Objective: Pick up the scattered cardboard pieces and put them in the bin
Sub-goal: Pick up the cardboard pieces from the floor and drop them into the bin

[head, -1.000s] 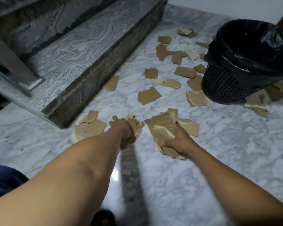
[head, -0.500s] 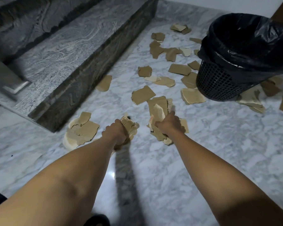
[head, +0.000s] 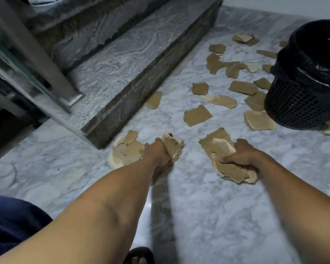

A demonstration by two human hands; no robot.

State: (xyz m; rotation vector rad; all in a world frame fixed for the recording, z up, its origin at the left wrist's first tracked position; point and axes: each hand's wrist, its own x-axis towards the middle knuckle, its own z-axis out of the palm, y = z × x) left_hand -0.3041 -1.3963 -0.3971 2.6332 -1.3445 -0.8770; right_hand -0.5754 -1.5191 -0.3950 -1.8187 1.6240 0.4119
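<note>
Clenching torn cardboard pieces [head: 220, 149], the right hand [head: 242, 154] and left hand [head: 156, 152] are kept well short of the bin [head: 301, 103], so loosely bunched scraps could be dropped.

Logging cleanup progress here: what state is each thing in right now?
left hand: closed on a cardboard wad
right hand: gripping a cardboard bundle
bin: upright, open, lined with a black bag
loose cardboard pieces: scattered flat on the marble floor
stacked pieces: lying by the step
</note>
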